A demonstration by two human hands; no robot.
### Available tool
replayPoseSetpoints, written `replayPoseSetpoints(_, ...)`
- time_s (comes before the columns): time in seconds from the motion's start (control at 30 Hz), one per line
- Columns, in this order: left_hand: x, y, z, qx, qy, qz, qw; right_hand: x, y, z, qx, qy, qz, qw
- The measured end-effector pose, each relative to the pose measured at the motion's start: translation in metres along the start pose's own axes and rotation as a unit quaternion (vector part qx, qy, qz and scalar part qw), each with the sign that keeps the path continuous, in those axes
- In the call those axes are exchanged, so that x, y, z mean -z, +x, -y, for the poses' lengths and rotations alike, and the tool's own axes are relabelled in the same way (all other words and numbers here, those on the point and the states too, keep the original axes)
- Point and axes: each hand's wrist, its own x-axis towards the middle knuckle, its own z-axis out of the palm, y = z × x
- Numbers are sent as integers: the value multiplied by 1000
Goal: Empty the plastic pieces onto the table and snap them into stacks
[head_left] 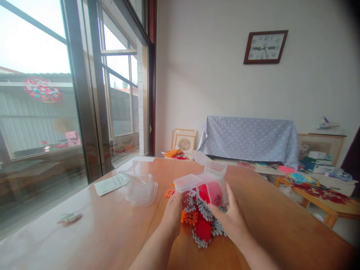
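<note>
Across the glossy brown wooden table (261, 202): loose pile of grey, red and orange interlocking plastic pieces (203, 227), six o'clock. At the pile's one o'clock, tilted — translucent rectangular plastic box (216, 192), red showing through, pinched between thumb and fingers of right hand (233, 217), presumably to steady it. Translucent flat lid (188, 183), eleven o'clock, raised, likely keeping the mouth clear; left hand (172, 210) beneath, fingertips hidden — pinch or support, cannot tell. Box's dark marks illegible; pile's far edge covered.

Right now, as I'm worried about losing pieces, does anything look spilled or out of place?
Possibly spilled: notched red, grey and orange plastic pieces lie in a loose heap on the brown wooden table, outside the translucent plastic box in the right hand; nothing looks clearly damaged.
</note>
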Motion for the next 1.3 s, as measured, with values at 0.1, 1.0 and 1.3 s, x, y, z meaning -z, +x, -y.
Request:
replayPoseSetpoints(0.1,2,4,6,21,1,-5,1000,-4,0,-1,28,-76,8,997)
replayPoseSetpoints(1.0,-5,-2,0,-100,97,76,987,4,7,3,30,-111,-58,992)
replayPoseSetpoints(1.3,-14,-10,-13,-195,176,92,960,9,8,6,-31,7,-78,996)
